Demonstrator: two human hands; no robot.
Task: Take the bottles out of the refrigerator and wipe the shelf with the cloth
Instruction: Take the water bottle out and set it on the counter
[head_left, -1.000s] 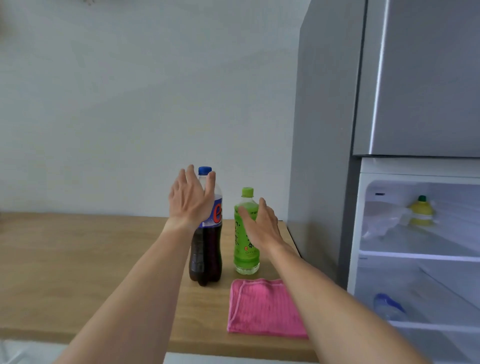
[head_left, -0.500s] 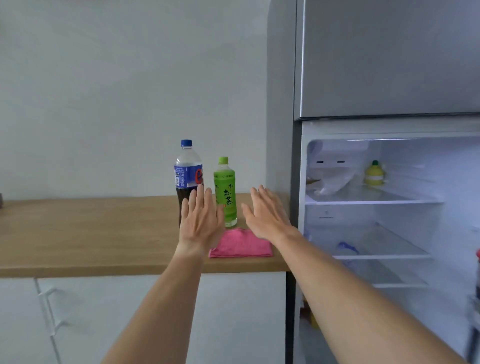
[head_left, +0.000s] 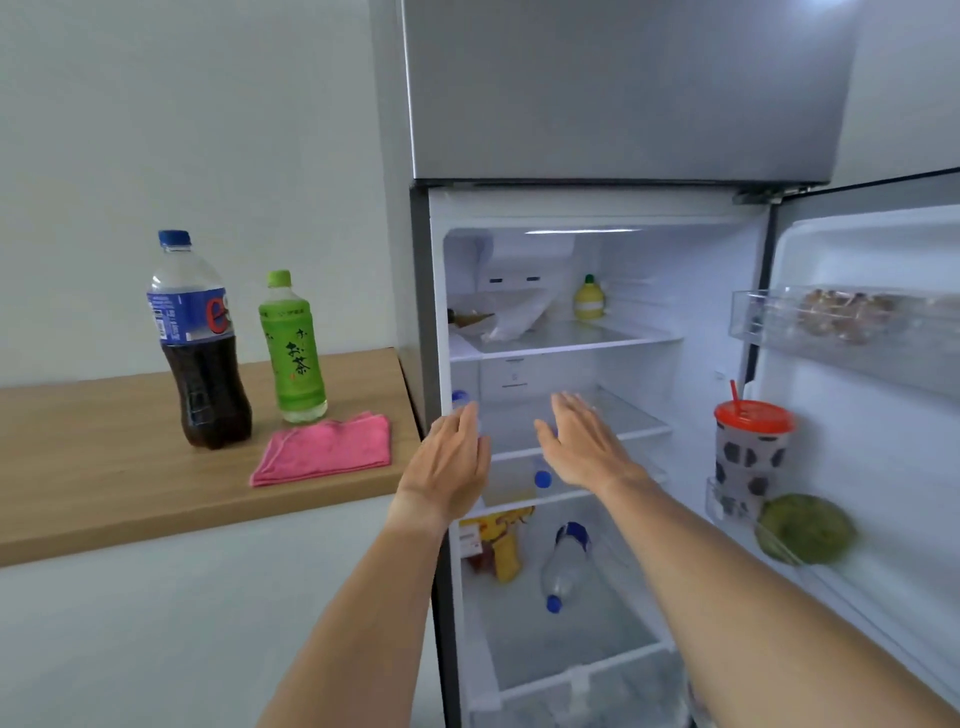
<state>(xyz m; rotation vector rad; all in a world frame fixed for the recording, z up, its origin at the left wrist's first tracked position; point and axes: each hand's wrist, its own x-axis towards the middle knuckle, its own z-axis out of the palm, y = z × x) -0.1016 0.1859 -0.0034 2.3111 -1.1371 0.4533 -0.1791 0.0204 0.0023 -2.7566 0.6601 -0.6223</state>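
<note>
Head view, from the left: on the wooden counter (head_left: 104, 467) a cola bottle (head_left: 200, 343) with a blue cap stands upright, long axis vertical, cap up. Just right of it stands a green tea bottle (head_left: 293, 348), also upright. In front of both lies a folded pink cloth (head_left: 324, 452), flat near the counter's right end. Next comes the refrigerator (head_left: 623, 93), its lower door swung open to the right. The left hand (head_left: 452, 462) is held open at the cabinet's left edge, fingers spread and pointing inward, gripping nothing. The right hand (head_left: 587, 441) is likewise open and empty, reaching over the middle shelf (head_left: 634, 426). Below, a clear water bottle (head_left: 563, 566) lies on its side, its long axis running front to back, blue cap toward the camera. A lidded cup (head_left: 750, 452) sits in the door rack.
</note>
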